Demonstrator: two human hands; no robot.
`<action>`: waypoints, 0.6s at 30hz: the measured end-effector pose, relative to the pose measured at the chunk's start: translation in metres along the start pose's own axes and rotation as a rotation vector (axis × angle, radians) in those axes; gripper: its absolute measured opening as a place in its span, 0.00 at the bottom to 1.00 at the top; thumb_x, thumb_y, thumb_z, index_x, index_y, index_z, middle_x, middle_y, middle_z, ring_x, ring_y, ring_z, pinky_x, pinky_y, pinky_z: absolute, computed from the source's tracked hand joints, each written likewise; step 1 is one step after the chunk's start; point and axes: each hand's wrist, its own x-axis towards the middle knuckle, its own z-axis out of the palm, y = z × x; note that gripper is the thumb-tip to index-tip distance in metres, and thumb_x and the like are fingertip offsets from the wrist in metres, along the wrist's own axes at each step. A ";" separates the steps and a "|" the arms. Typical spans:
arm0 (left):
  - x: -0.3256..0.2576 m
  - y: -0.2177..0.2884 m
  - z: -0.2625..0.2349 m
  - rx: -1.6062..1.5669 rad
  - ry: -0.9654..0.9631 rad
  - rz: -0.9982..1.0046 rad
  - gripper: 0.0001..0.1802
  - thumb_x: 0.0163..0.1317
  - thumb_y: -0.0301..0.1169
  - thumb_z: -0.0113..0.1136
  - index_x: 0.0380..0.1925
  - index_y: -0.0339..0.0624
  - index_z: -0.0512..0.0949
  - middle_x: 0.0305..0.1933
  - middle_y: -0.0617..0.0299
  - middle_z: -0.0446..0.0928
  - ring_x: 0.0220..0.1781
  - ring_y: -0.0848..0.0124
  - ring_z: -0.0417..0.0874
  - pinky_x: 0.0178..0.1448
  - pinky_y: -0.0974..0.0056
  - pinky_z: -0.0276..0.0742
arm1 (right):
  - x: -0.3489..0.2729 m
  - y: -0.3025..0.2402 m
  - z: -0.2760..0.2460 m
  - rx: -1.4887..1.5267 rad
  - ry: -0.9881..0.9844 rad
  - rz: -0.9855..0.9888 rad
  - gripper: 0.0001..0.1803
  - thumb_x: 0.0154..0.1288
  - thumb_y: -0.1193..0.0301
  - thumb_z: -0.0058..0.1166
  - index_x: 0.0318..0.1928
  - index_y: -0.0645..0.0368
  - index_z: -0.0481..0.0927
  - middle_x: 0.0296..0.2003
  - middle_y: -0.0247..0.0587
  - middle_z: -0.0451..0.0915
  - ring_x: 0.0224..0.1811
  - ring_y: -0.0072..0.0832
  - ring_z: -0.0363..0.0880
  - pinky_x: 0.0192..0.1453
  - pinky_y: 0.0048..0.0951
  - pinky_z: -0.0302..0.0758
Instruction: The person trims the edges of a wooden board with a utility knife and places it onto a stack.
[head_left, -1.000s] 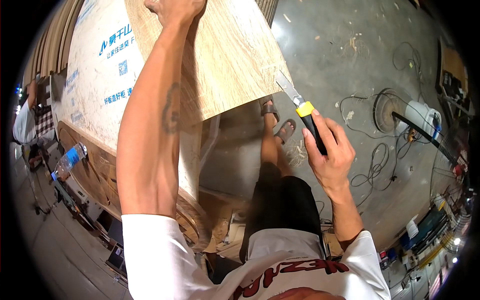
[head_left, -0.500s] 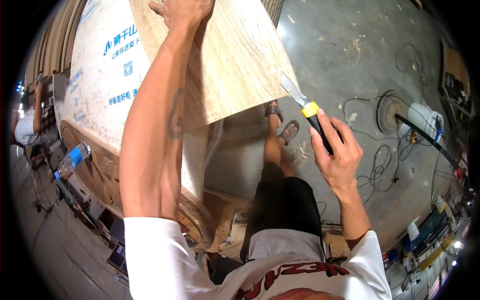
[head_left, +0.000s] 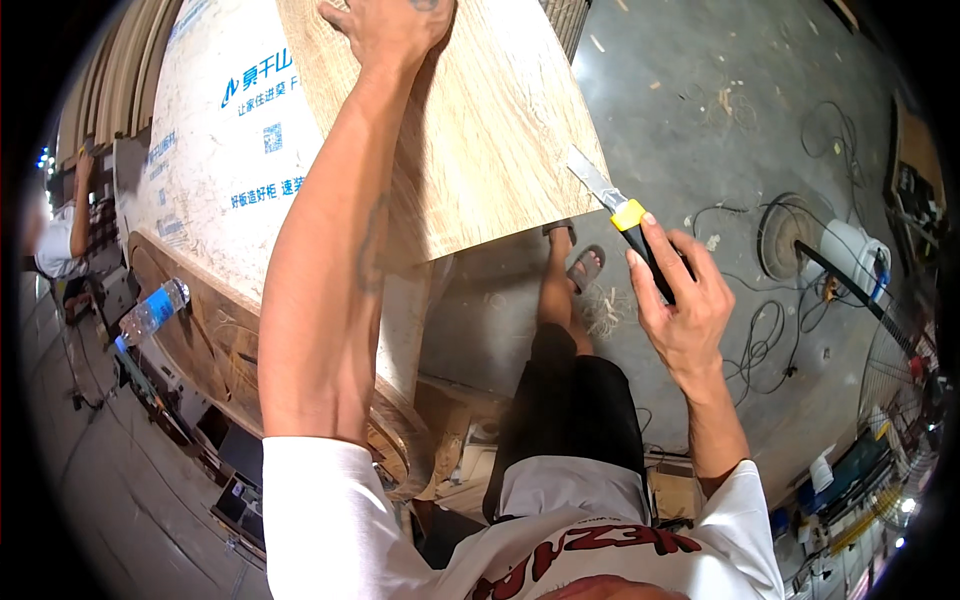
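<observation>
A light wood-grain board (head_left: 500, 130) lies over a white panel with blue print (head_left: 255, 160), its near corner jutting past the panel over the floor. My left hand (head_left: 390, 35) rests on the board at the top of the view, thumb spread; the other fingers are partly cut off by the picture's edge. In my right hand (head_left: 690, 300) is a utility knife (head_left: 645, 245) with a black and yellow handle. Its wide blade is extended and reaches over the board's right edge near the corner. Whether the blade touches the surface I cannot tell.
A plastic water bottle (head_left: 153, 312) lies on a curved wooden piece (head_left: 215, 335) at the left. Stacked strips (head_left: 110, 80) stand behind. At the right are a white bucket (head_left: 855, 255), loose cables (head_left: 765, 340) and a fan (head_left: 900, 370). Another person (head_left: 65, 235) is at far left.
The view has shifted slightly, so the board and surroundings sit a little further right and down. Both hands keep their hold; the blade remains at the board's right edge.
</observation>
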 end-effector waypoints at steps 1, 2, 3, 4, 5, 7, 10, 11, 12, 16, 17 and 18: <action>0.000 0.001 -0.001 -0.010 -0.008 -0.011 0.36 0.70 0.48 0.39 0.70 0.33 0.57 0.72 0.32 0.54 0.75 0.40 0.52 0.76 0.37 0.40 | 0.002 0.000 0.000 0.003 -0.001 -0.003 0.22 0.53 0.70 0.68 0.52 0.51 0.84 0.36 0.41 0.80 0.31 0.32 0.79 0.32 0.30 0.77; 0.000 0.002 -0.003 -0.020 -0.015 -0.022 0.36 0.70 0.47 0.39 0.70 0.33 0.57 0.72 0.32 0.54 0.76 0.40 0.52 0.76 0.37 0.40 | 0.005 0.001 0.001 0.004 -0.004 -0.006 0.22 0.53 0.70 0.68 0.52 0.51 0.84 0.36 0.41 0.80 0.31 0.32 0.79 0.32 0.30 0.77; -0.001 0.003 -0.004 -0.018 -0.015 -0.025 0.36 0.70 0.47 0.39 0.70 0.33 0.57 0.72 0.32 0.54 0.76 0.40 0.52 0.76 0.37 0.40 | 0.007 0.001 0.001 0.006 -0.007 -0.009 0.22 0.53 0.70 0.68 0.51 0.51 0.84 0.36 0.41 0.80 0.31 0.32 0.79 0.32 0.30 0.77; -0.001 0.002 -0.005 -0.026 -0.015 -0.030 0.36 0.69 0.47 0.39 0.70 0.33 0.58 0.72 0.32 0.54 0.76 0.40 0.51 0.76 0.37 0.40 | 0.010 0.000 0.001 0.009 -0.008 -0.013 0.22 0.53 0.70 0.68 0.51 0.51 0.84 0.36 0.41 0.80 0.31 0.32 0.79 0.32 0.30 0.77; -0.001 0.002 -0.006 -0.034 -0.016 -0.034 0.36 0.69 0.47 0.39 0.69 0.32 0.58 0.73 0.32 0.54 0.76 0.40 0.51 0.76 0.37 0.40 | 0.014 0.000 0.002 0.012 -0.005 -0.017 0.22 0.53 0.70 0.68 0.51 0.51 0.84 0.36 0.41 0.80 0.31 0.32 0.78 0.32 0.30 0.77; 0.000 0.003 -0.006 -0.036 -0.014 -0.035 0.36 0.69 0.47 0.39 0.69 0.32 0.58 0.73 0.32 0.53 0.76 0.41 0.51 0.76 0.37 0.40 | 0.021 -0.001 0.003 0.016 -0.002 -0.023 0.22 0.53 0.70 0.68 0.51 0.51 0.84 0.36 0.41 0.80 0.31 0.32 0.78 0.32 0.30 0.77; 0.000 0.002 -0.005 -0.022 -0.023 -0.024 0.36 0.69 0.46 0.39 0.69 0.32 0.58 0.72 0.32 0.54 0.76 0.41 0.51 0.76 0.37 0.39 | 0.033 -0.001 0.006 0.023 -0.011 -0.027 0.21 0.53 0.71 0.68 0.51 0.52 0.84 0.35 0.41 0.80 0.30 0.32 0.79 0.32 0.30 0.76; -0.001 0.001 -0.005 -0.019 -0.022 -0.028 0.36 0.69 0.46 0.39 0.69 0.32 0.58 0.72 0.32 0.54 0.76 0.41 0.51 0.76 0.37 0.39 | 0.037 -0.001 0.008 0.030 0.000 -0.028 0.21 0.53 0.70 0.68 0.51 0.52 0.84 0.35 0.41 0.80 0.30 0.32 0.78 0.32 0.30 0.76; -0.002 0.000 -0.004 -0.027 -0.002 -0.018 0.35 0.69 0.46 0.39 0.69 0.32 0.58 0.72 0.32 0.54 0.76 0.41 0.51 0.76 0.38 0.39 | 0.042 -0.001 0.010 0.037 0.011 -0.029 0.21 0.53 0.70 0.68 0.50 0.52 0.85 0.34 0.41 0.80 0.29 0.32 0.78 0.31 0.30 0.76; -0.002 0.003 -0.007 -0.050 0.010 -0.023 0.35 0.69 0.45 0.39 0.69 0.31 0.59 0.72 0.32 0.55 0.76 0.41 0.51 0.77 0.38 0.39 | 0.068 -0.004 0.017 0.056 0.027 -0.025 0.20 0.54 0.69 0.67 0.50 0.51 0.85 0.33 0.38 0.80 0.26 0.30 0.78 0.30 0.29 0.75; -0.001 0.005 -0.008 -0.062 -0.002 -0.035 0.35 0.69 0.45 0.39 0.68 0.30 0.59 0.72 0.32 0.55 0.76 0.41 0.51 0.77 0.38 0.39 | 0.075 -0.004 0.019 0.054 0.033 -0.019 0.19 0.54 0.69 0.67 0.49 0.51 0.86 0.33 0.37 0.80 0.26 0.29 0.78 0.29 0.29 0.74; -0.001 0.007 -0.009 -0.069 0.010 -0.036 0.34 0.69 0.44 0.40 0.68 0.30 0.60 0.72 0.31 0.55 0.76 0.41 0.51 0.77 0.38 0.39 | 0.082 -0.003 0.022 0.055 0.044 -0.033 0.19 0.54 0.69 0.67 0.49 0.51 0.86 0.33 0.37 0.80 0.25 0.29 0.78 0.28 0.28 0.74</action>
